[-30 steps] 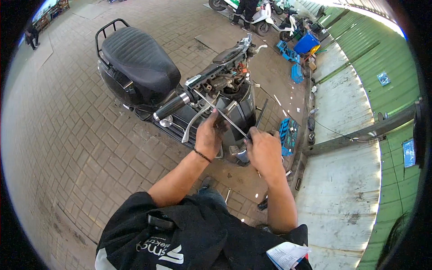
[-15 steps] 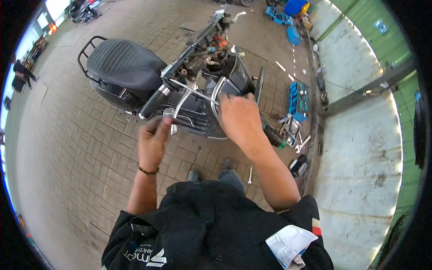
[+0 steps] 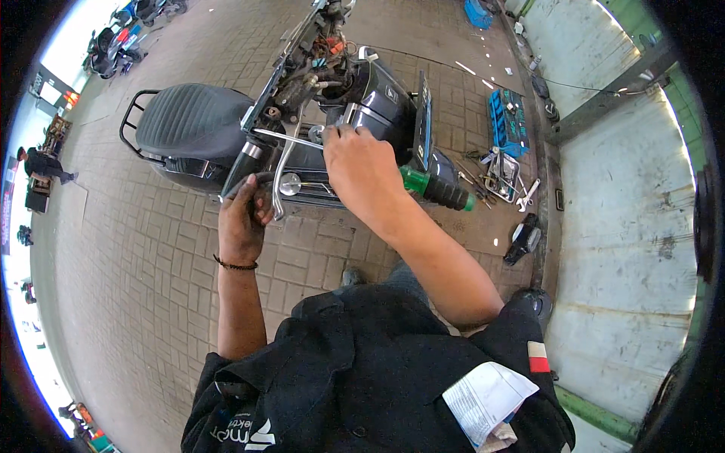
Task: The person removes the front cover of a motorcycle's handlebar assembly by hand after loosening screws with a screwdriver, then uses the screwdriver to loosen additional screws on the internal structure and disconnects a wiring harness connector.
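Left hand (image 3: 243, 219) had shifted, since the earlier frame, from beside the brake lever to the outer end of the handlebar grip; the right hand remained at the tool. Positions are referenced to the scooter (image 3: 384, 94), which stood directly ahead of the person. At the scooter's left end was the ribbed seat (image 3: 192, 121), with a black rail behind it. Next, on the scooter's near side, the left hand was at the handlebar grip (image 3: 236, 174) with its fingers curled; whether they were closed around the grip or merely rested against it could not be told. The brake lever (image 3: 279, 198) hung just right of that hand, mounted on the scooter. A slim metal-shafted tool (image 3: 291, 139) crossed over the lever, its far tip at the inner end of the grip. Toward the scooter's far side, wiring (image 3: 330, 49) lay exposed along the handlebar. The right hand (image 3: 362, 162) was closed narrowly on the tool's near end, which it concealed. Beyond the scooter's right end lay a blue tool tray (image 3: 498, 124) and, nearer the person, a wrench (image 3: 529, 196). Uncovering of the handlebar appeared complete; work at the grip's inner end appeared under way. Grip and lever were still fitted, and whether any fastener had loosened was not visible.
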Action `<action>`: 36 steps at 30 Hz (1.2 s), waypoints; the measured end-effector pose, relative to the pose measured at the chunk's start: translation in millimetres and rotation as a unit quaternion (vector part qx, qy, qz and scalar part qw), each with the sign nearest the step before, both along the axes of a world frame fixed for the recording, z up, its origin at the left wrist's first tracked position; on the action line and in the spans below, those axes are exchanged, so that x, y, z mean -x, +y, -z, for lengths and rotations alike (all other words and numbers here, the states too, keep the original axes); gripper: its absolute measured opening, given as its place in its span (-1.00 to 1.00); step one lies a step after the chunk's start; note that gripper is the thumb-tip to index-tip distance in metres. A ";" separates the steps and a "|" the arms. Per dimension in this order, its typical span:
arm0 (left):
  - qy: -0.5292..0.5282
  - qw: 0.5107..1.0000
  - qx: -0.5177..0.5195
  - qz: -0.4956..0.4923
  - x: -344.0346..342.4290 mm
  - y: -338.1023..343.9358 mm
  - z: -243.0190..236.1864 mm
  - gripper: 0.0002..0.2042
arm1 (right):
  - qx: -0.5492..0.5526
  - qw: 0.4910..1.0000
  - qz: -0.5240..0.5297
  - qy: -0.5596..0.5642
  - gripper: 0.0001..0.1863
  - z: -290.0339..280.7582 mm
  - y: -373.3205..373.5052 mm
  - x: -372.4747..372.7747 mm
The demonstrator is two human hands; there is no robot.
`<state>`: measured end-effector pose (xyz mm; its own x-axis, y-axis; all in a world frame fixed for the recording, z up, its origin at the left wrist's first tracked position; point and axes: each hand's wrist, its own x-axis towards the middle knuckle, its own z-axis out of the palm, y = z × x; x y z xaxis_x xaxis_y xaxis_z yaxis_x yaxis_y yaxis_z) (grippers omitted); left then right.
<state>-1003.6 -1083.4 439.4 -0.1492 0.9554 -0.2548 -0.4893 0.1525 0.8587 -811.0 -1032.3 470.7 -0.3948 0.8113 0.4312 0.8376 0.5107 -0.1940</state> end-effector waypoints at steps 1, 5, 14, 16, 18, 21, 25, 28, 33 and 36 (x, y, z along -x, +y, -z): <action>-0.047 0.998 -0.010 0.042 1.7 -1.7 4.3 -0.74 | 0.017 1.000 0.004 0.006 -0.82 -1.6 -0.2 0.8; -0.158 0.978 -0.013 0.132 -9.5 -5.6 8.2 -0.80 | 0.072 0.997 -0.008 0.009 -0.82 -6.0 -0.1 1.8; -0.240 0.963 0.048 0.113 -30.1 -12.2 26.4 -0.75 | 0.078 0.997 -0.028 -0.009 -0.81 6.0 2.4 -2.7; -0.237 0.963 0.061 0.117 -36.4 -13.9 23.8 -0.68 | 0.071 0.997 -0.023 -0.007 -0.79 9.0 3.5 -3.0; -0.254 0.956 0.053 0.134 -37.6 -13.6 31.7 -0.68 | 0.078 0.997 -0.017 -0.014 -0.79 8.9 2.0 -4.4; -0.268 0.952 0.042 0.138 -41.7 -13.4 36.8 -0.63 | 0.103 0.994 -0.032 0.001 -0.83 5.4 -1.2 -8.6; -0.280 0.953 0.052 0.105 -60.1 -8.5 44.3 -0.58 | 0.099 0.995 -0.025 0.018 -0.82 9.0 -4.6 -20.0; -0.314 0.944 0.019 0.099 -65.2 2.6 100.8 -0.60 | 0.090 0.995 -0.027 0.013 -0.81 10.4 -11.6 -28.2; -0.393 0.918 -0.055 0.016 -62.1 16.6 127.5 -0.53 | 0.143 0.989 -0.031 -0.007 -0.79 12.4 -42.3 -50.8; -0.470 0.881 -0.062 0.012 -62.8 20.9 128.0 -0.49 | 0.153 0.988 -0.022 0.002 -0.76 35.6 -67.8 -71.2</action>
<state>-940.8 -1062.4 311.4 0.0926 0.9846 -0.1484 -0.9904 0.1063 0.0877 -739.8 -1100.1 435.1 -0.4313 0.8859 0.1706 0.8145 0.4637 -0.3488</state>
